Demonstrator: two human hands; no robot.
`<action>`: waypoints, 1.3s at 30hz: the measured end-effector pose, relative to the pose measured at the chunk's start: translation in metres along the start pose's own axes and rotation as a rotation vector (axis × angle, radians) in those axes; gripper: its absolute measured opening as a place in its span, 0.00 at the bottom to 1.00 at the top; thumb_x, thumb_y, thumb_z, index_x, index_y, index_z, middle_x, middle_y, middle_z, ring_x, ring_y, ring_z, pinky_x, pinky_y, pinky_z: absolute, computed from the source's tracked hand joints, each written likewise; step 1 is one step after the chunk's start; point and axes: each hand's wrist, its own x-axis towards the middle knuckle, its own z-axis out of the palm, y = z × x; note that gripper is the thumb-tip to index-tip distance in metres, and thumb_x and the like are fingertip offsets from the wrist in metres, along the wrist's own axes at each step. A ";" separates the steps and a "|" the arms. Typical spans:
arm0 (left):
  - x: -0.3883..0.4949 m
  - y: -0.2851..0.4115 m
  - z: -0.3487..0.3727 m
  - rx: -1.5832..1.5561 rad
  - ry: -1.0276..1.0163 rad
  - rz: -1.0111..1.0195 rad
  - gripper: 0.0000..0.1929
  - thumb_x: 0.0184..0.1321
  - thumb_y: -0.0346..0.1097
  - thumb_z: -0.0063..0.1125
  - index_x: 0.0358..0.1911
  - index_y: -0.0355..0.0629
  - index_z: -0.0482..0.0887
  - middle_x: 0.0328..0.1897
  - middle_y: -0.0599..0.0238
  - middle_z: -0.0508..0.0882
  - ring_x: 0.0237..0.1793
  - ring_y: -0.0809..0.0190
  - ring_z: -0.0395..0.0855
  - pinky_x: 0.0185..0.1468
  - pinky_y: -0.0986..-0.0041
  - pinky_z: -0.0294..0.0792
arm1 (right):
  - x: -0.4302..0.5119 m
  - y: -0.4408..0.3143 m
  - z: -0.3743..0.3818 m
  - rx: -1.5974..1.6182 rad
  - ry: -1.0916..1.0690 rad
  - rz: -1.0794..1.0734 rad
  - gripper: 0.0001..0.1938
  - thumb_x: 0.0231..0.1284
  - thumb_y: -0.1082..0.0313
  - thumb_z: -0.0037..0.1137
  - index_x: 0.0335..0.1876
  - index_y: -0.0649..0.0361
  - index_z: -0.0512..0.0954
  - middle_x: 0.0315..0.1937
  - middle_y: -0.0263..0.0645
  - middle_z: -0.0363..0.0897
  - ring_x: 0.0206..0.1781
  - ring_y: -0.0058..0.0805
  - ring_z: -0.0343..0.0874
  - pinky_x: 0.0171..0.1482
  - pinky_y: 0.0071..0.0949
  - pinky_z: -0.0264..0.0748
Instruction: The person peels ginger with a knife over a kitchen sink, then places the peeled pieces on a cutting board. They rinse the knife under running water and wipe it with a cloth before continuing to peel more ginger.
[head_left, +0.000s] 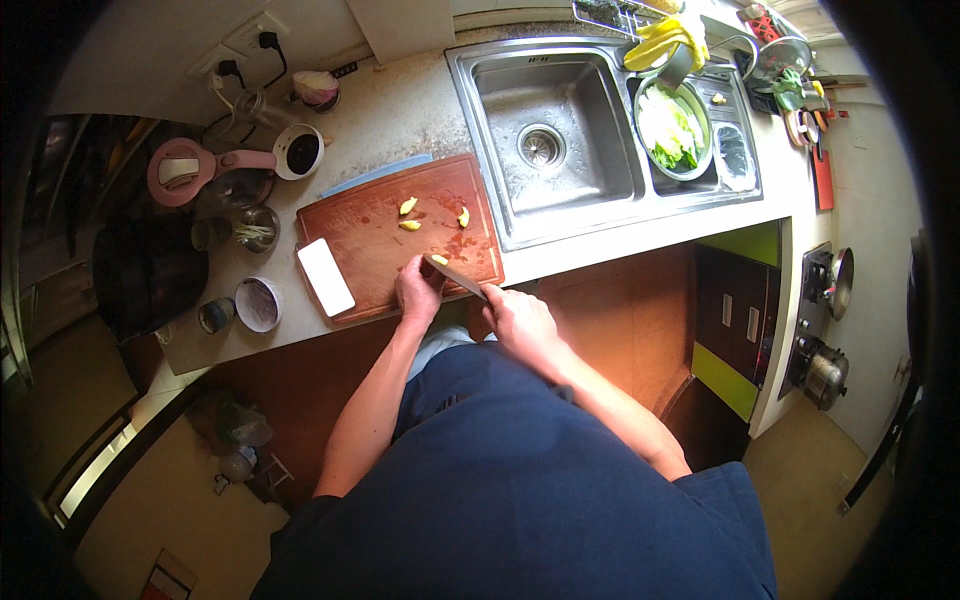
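Observation:
My right hand (523, 319) is closed on the handle of a kitchen knife (459, 278), whose blade slants up and left over the near edge of a brown wooden cutting board (360, 214). At the blade's tip lies a small pale yellow piece of food (440, 259). My left hand (418, 289) is beside that tip with its fingers bent; whether it grips anything is hidden. Farther back on the board lie several yellow pieces (408, 205), perhaps ginger. A white flat rectangular object (325, 277) rests on the board's left side.
A steel sink (559, 135) adjoins the board on the right, with a bowl of leafy greens (672, 127) in its smaller basin. At left stand a bowl of dark liquid (301, 153), a glass with cut pale strips (256, 229), a white bowl (259, 304) and a small jar (217, 316).

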 end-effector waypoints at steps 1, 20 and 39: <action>0.000 0.002 0.000 0.007 0.014 0.023 0.09 0.69 0.33 0.82 0.45 0.39 0.93 0.40 0.51 0.99 0.43 0.49 1.01 0.47 0.56 0.86 | 0.002 -0.001 0.000 0.000 0.004 -0.003 0.19 0.82 0.63 0.63 0.71 0.60 0.82 0.46 0.57 0.93 0.50 0.62 0.93 0.54 0.60 0.88; 0.001 -0.002 0.003 -0.068 0.001 -0.098 0.11 0.72 0.36 0.80 0.49 0.39 0.95 0.41 0.53 0.99 0.41 0.52 0.99 0.49 0.56 0.86 | 0.023 0.018 0.021 -0.056 0.008 0.003 0.09 0.82 0.62 0.62 0.50 0.60 0.79 0.39 0.58 0.90 0.48 0.65 0.92 0.51 0.62 0.86; 0.000 0.014 0.003 0.069 -0.047 -0.192 0.20 0.72 0.38 0.77 0.59 0.39 0.82 0.35 0.54 0.95 0.37 0.53 0.96 0.47 0.57 0.86 | -0.026 0.024 0.006 0.156 0.220 0.183 0.18 0.81 0.64 0.65 0.70 0.58 0.87 0.50 0.62 0.94 0.55 0.65 0.94 0.58 0.57 0.89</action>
